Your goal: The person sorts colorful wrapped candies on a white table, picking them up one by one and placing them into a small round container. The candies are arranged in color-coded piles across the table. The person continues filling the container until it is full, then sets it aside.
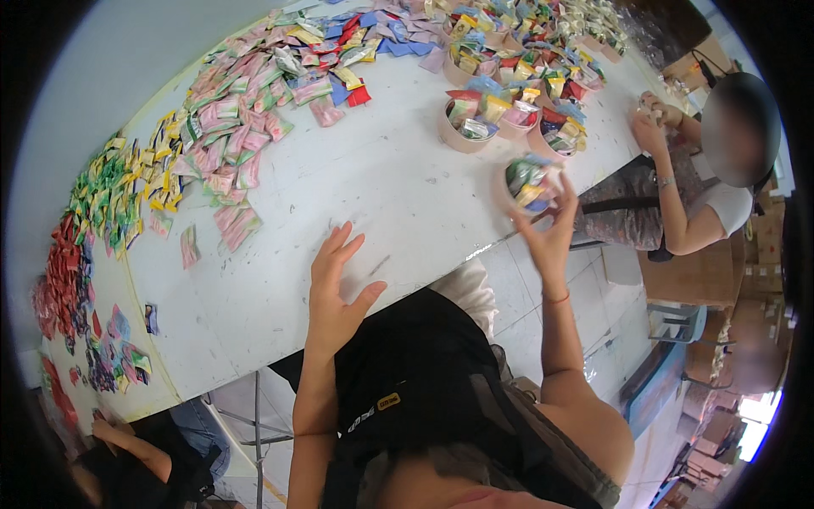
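My right hand (551,231) grips a small round pink tub (502,193) by its right side, at the table's near edge. Assorted wrapped snacks (529,181) fill the tub; motion blurs them a little. With fingers spread and nothing in it, my left hand (334,287) hovers over or rests on the white table (390,178); I cannot tell which. Just beyond the held tub, several similar filled tubs (465,140) stand close together. To the left of my left hand lie loose pink-and-green packets (236,225), part of a larger pile.
Piles of yellow (165,157), green (106,191) and red packets (64,271) line the table's left side, with blue ones (407,38) at the far side. A person (695,199) sits at the right, handling something small. Another person's arm (140,448) reaches in at lower left.
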{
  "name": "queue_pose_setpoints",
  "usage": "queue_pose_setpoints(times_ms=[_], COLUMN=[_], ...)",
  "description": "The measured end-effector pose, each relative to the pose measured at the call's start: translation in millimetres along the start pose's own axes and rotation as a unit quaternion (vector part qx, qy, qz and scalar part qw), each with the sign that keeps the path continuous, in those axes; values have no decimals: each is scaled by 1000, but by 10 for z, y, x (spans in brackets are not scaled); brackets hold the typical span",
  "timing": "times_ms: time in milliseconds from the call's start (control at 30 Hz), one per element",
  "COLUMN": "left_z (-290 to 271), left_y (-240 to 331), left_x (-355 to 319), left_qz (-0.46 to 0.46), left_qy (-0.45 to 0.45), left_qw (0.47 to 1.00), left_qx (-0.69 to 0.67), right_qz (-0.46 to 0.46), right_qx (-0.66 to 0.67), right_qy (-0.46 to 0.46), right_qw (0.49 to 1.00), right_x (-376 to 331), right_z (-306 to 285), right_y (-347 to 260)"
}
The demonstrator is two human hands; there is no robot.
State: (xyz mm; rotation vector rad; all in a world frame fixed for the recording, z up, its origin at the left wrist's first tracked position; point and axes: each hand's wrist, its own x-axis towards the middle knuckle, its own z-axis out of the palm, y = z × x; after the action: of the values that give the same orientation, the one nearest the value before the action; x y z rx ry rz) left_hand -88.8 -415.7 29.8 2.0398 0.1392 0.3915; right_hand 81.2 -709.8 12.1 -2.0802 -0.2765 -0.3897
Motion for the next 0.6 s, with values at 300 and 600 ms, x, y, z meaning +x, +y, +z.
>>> queue_pose_setpoints(times_ms=[300,600], left_z=[-101,-812], left_y=[-101,-415], left_x=[-605,-1610], left_qz=[-30,-111], left_qy=[181,613], left_qw=[982,782], left_qx=[-44,-3], right_qz=[-12,-52], right_qx=[-29,19], right_qy=[84,132], right_qw=[996,990], right_x=[644,1011], right_z=[55,-6], right_y=[315,736])
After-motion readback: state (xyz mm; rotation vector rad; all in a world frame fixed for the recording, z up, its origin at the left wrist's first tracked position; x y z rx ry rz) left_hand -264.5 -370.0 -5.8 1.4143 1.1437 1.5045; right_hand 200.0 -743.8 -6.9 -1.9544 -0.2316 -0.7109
